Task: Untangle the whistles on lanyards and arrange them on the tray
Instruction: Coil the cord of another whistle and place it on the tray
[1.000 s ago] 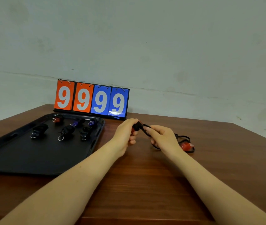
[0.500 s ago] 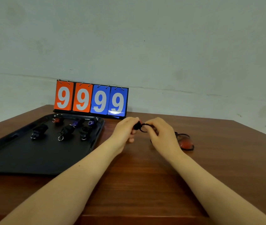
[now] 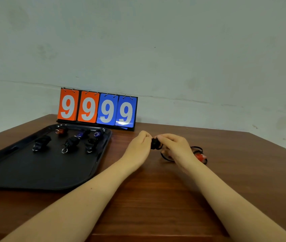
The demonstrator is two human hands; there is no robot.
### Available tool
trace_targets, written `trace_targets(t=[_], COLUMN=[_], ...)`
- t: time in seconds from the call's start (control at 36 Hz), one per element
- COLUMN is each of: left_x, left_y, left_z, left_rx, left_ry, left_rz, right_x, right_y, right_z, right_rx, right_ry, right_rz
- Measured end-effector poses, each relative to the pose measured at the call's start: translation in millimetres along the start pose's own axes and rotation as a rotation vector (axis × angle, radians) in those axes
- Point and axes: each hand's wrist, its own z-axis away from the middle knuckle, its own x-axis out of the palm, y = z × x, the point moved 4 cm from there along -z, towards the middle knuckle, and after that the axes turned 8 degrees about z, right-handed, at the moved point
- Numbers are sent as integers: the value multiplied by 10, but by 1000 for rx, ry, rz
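Note:
Above the wooden table, my left hand (image 3: 139, 148) and my right hand (image 3: 176, 148) meet and both pinch a small black whistle (image 3: 154, 143). Its black lanyard (image 3: 197, 149) trails right, behind my right hand, to a red whistle (image 3: 200, 156) lying on the table. To the left lies a black tray (image 3: 33, 172) that holds several whistles: black ones (image 3: 71, 143), a red one (image 3: 61, 131) and purple ones (image 3: 82, 133).
A flip scoreboard (image 3: 97, 110) reading 9999, two orange cards and two blue, stands at the table's back edge against the wall. The table's right edge slants away at the far right.
My right hand has moved left and closed in on the black whistle, so both hands now meet at it. The lanyard is drawn in closer under my right hand.

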Motion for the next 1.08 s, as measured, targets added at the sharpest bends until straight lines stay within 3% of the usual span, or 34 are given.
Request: trace_targets(t=[0.14, 0.22, 0.31, 0.47, 0.67, 0.78, 0.92, 1.08], left_x=[21, 46, 35, 12, -46, -26, 53, 134], left_y=[5, 33, 39, 19, -13, -20, -60, -32], left_z=[-8, 14, 4, -5, -7, 20, 91, 132], left_rx=[14, -10, -17, -213, -248, -276, -379, -457], left_ry=[-35, -66, -62, 21, 39, 44, -17, -169], left_rz=[89, 249, 288, 546, 483, 668, 825, 1020], right_x=[49, 70, 93, 139, 159, 109, 50, 45], right_y=[63, 71, 68, 95, 69, 73, 12, 4], right_z=[27, 37, 39, 7, 5, -18, -55, -74], right_rx=[307, 409, 409, 342, 175, 152, -66, -187], right_ry=[-197, -245, -278, -245, -222, -118, 62, 129], right_rz=[-596, -781, -811, -723, -493, -427, 212, 341])
